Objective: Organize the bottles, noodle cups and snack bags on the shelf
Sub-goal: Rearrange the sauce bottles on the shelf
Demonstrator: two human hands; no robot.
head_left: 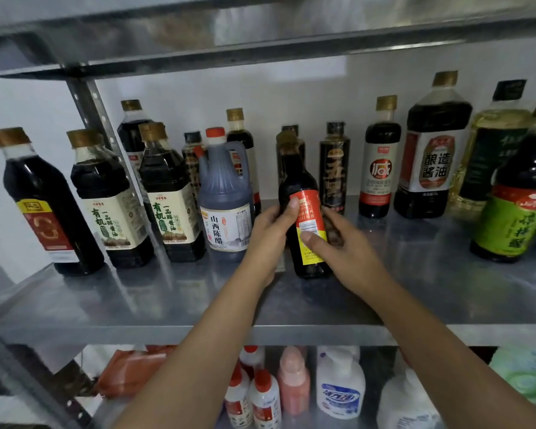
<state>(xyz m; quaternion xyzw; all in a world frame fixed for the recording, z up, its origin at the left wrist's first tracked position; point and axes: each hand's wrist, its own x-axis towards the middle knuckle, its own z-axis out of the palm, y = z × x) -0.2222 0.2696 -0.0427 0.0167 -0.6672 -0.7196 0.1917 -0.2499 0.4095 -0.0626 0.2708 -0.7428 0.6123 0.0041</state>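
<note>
A metal shelf [136, 298] fills the head view, with a pale wall behind it and another steel level overhead. Sauce bottles stand along it in a loose row, some behind others. A cluster of gold-capped bottles [112, 196] sits at left of the frame, and a grey vinegar jug [225, 205] with a handle and red cap is just left of centre. A tall black bottle [334, 168] stands right of centre, and a green-labelled bottle [514, 218] at the far right.

At centre, both hands hold a dark bottle [297, 181] with a red and yellow label. The left hand [270, 230] wraps it from the left, thumb across the front. The right hand [347, 252] grips it from the right, thumb pressed on the label. The dark bottle leans a little, neck toward the upper left. Its base is at the shelf surface, in the gap between the jug and the black bottle; whether it rests there or is just lifted I cannot tell.

In the lower part of the frame, a lower level holds soap dispensers [341, 388], small red-capped bottles [265, 397] and an orange packet [130, 373].

The step in hand looks like placing or straightening this one bottle in the row. The next move probably calls for standing it upright, label forward, without knocking its close neighbours.
</note>
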